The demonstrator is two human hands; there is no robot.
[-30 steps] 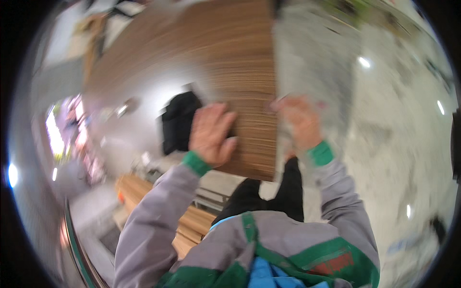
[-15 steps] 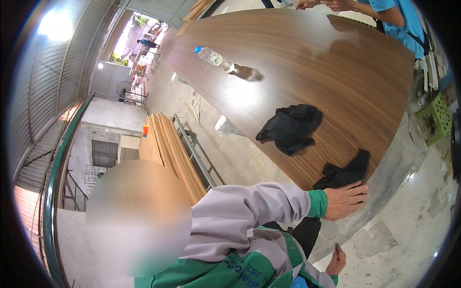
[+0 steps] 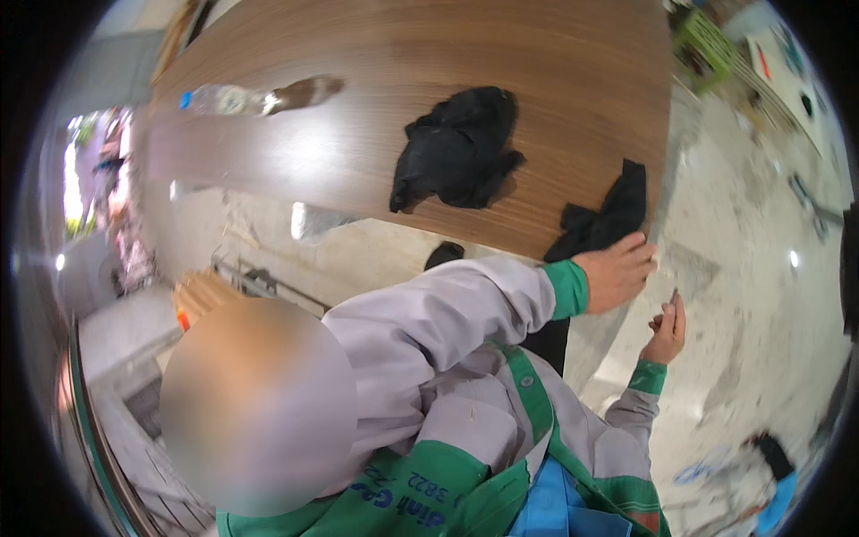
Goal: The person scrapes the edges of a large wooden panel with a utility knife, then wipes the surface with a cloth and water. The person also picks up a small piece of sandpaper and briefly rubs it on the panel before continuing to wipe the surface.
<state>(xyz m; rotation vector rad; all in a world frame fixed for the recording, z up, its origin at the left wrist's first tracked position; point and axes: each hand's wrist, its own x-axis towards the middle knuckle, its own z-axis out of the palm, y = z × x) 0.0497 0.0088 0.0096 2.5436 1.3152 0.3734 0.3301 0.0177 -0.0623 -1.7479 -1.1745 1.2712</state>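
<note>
My left hand (image 3: 617,273) reaches over the near edge of the brown wooden table, palm down, with its fingers stretched out. Its fingers touch or lie right beside a small crumpled black cloth (image 3: 610,215) at the table's corner. Out past the table edge, above the floor, my right hand (image 3: 667,331) has thumb and fingers pinched together. A thin dark tip shows at its fingertips, too small to name. Farther in on the tabletop (image 3: 573,72) lies a larger bunched black cloth (image 3: 461,148), apart from both hands.
A clear plastic bottle (image 3: 228,99) with a blue cap stands toward the far left of the table. Beyond the right edge are a green plastic crate (image 3: 704,49) and a white surface (image 3: 787,80) with small things on it. Stacked boards (image 3: 215,300) lean at the left.
The view has turned, so the table now sits higher and farther left. My right hand has come up with its fingers pinched. My left hand remains by the small cloth.
</note>
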